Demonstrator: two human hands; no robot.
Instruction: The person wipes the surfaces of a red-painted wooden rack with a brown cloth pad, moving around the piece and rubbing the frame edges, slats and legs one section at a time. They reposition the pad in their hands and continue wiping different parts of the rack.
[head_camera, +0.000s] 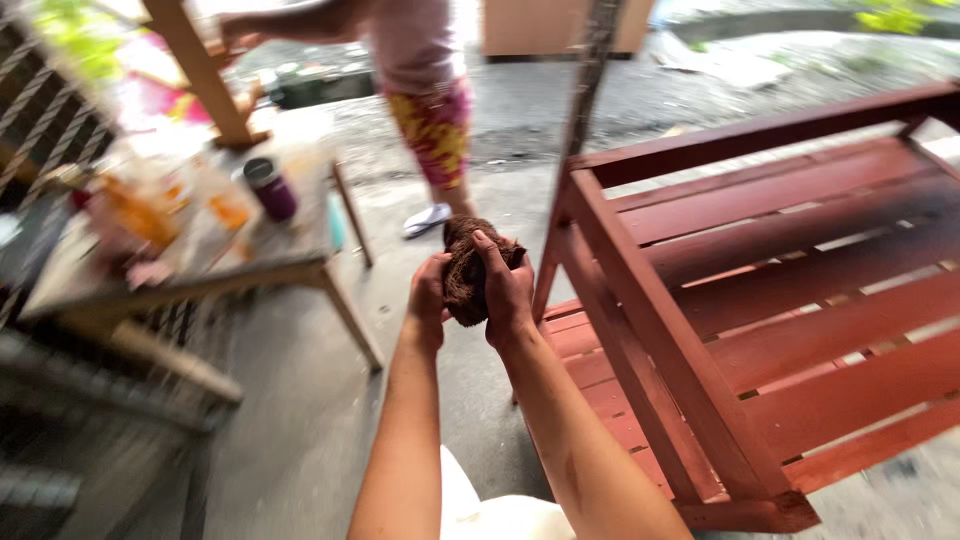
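1. In the middle of the frame, the left hand (428, 297) and the right hand (505, 290) were raised close together in front of the body, both clamped on a dark brown wadded cloth (466, 268).
2. The right hand's fingers (487, 247) curled over the top and front of the cloth, gripping it tightly; the left hand closed against its lower left side, with the thumb pressed in.
3. The cloth bulged out between and above the two hands, held in the air over the concrete floor (300, 400), touching nothing else.
4. Just right of the hands, filling the right half of the frame, stood a red-painted wooden slatted frame (760, 290), its near upright post close to the right wrist but apart from it.
5. At the left of the frame stood a wooden bench (190, 270), blurred, carrying a dark purple cup (269, 187) and orange packets.
6. At the top centre another person (425, 90) stood on the floor, well apart from the hands, one arm stretched toward a slanted wooden post (205, 75).
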